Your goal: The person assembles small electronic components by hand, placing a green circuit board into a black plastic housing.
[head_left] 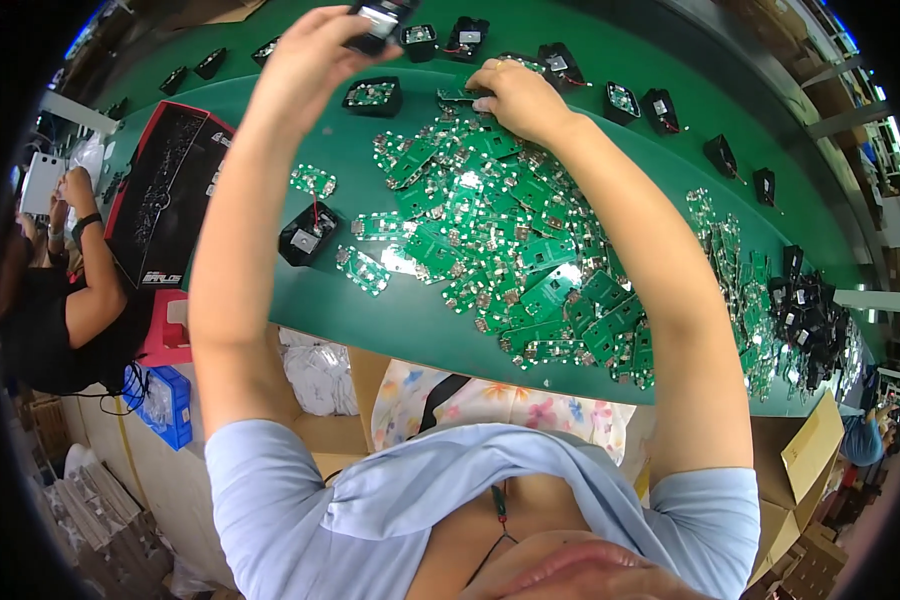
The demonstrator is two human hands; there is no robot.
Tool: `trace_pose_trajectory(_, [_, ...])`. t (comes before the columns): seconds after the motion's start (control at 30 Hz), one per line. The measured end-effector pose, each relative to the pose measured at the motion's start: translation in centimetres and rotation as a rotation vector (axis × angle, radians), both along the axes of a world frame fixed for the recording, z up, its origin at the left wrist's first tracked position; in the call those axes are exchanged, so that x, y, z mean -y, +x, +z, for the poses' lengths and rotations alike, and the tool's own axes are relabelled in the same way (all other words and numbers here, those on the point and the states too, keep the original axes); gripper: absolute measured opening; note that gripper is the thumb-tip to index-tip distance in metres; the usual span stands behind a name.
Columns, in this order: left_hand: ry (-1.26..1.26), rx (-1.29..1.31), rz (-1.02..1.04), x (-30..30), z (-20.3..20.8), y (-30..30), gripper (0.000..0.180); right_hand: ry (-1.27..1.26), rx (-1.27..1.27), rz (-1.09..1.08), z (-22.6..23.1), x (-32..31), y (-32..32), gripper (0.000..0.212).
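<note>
My left hand [308,62] is raised at the far side of the table, its fingers closed round a black plastic housing [378,28]. The housing is slightly blurred. Beyond the heap of green circuit boards [540,215], my right hand [522,98] pinches the edge of a circuit board [456,95] between thumb and fingers. Between my hands stands a black housing with a board in it [373,95]. Nearer me on the left, another black housing [308,234] with a red wire lies beside a few loose boards [364,270].
Several black housings [621,102] are spaced along the green strip at the back. A black box with a red edge [165,195] sits left, near another person's arm [95,265]. More black parts [808,312] are heaped right. An open carton [792,465] stands below the table edge.
</note>
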State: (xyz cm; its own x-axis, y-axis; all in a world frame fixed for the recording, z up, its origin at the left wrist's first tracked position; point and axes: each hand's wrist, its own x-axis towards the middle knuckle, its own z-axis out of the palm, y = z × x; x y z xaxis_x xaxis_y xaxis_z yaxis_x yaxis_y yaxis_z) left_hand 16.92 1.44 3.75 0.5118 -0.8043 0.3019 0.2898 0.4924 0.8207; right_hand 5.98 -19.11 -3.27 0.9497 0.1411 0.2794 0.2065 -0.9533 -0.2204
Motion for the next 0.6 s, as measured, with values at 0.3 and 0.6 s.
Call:
trace_pose_trajectory(0.3, [0.465,0.884,0.439,0.7,-1.6,-10.2,0.022,-0.029,0.192,0.063,6.2,-0.3,-5.6,0.021])
trace_pose_trajectory(0.6, [0.361,0.028,0.108,1.7,-0.9,-13.0,0.025,1.188,0.082,-0.187,7.9,-1.8,-11.3,0.02])
